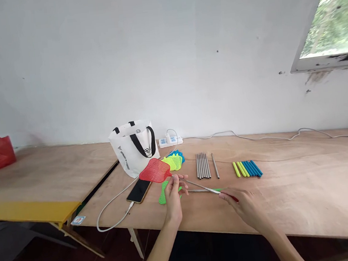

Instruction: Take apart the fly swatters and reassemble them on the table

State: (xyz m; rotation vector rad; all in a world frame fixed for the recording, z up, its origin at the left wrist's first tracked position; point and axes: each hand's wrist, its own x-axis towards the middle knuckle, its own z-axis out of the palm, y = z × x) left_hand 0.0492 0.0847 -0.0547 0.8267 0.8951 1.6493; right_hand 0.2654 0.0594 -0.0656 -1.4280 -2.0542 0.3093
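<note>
A pale, scuffed wall [167, 57] runs behind a long wooden table [306, 191], and the person in front of me works close to its near edge. The red fly swatter [155, 170] is held aslant over the boards, mesh head to the left, grip end to the right. The left hand [173, 198] pinches the thin metal rod [197, 184] just below the mesh, thumb against forefinger, the other fingers loosely spread. The right hand [242, 204] is wrapped round the lower end, where a bit of red shows by the fingers.

I'd judge it light, the mesh thin and bendy, the rod stiffer but smooth enough to slip or turn in a loose pinch. The rod and grip look the surer hold; squeezing the mesh might bend it.

The mesh overlaps the white tote bag [134, 161] from where I stand; whether they touch, I can't tell. Below lie a phone [139, 190] with its cable [129, 210] and a green swatter [162, 195]. Metal tubes [203, 166] lie beyond the hands. The better room is rightward, where wood stretches past the blue and yellow grips [251, 169].
</note>
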